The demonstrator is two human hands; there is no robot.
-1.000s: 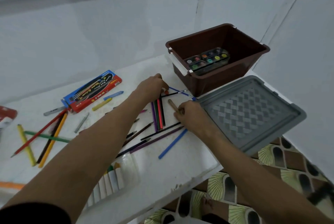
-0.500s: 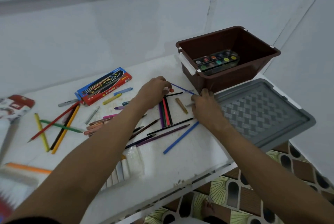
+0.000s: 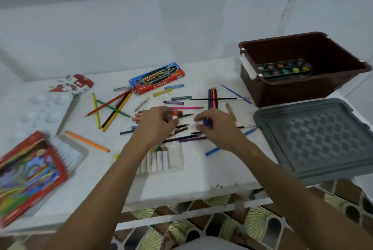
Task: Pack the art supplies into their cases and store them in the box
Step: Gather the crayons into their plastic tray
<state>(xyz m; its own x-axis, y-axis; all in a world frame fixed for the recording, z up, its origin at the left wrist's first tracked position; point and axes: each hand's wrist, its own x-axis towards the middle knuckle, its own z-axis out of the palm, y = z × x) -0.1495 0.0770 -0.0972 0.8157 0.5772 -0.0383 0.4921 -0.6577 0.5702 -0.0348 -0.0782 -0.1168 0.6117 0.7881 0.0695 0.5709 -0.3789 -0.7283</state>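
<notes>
Left hand [image 3: 156,123] pinches an orange-tipped crayon [image 3: 175,116]; right hand [image 3: 217,126] grips a purple crayon [image 3: 206,122]. Clear crayon case [image 3: 173,157] lies just below both hands; brown box [image 3: 298,88] far right.

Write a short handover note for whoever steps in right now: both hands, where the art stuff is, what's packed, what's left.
Left hand pinches an orange-tipped crayon; right hand holds a purple-tipped one.
Done: paint palette sits in the brown box.
Left: loose pencils, brushes and crayons lie scattered on the table; clear crayon tray is part filled; blue-red case and red tin are still outside the box. Grey lid is off, beside the box.
</notes>
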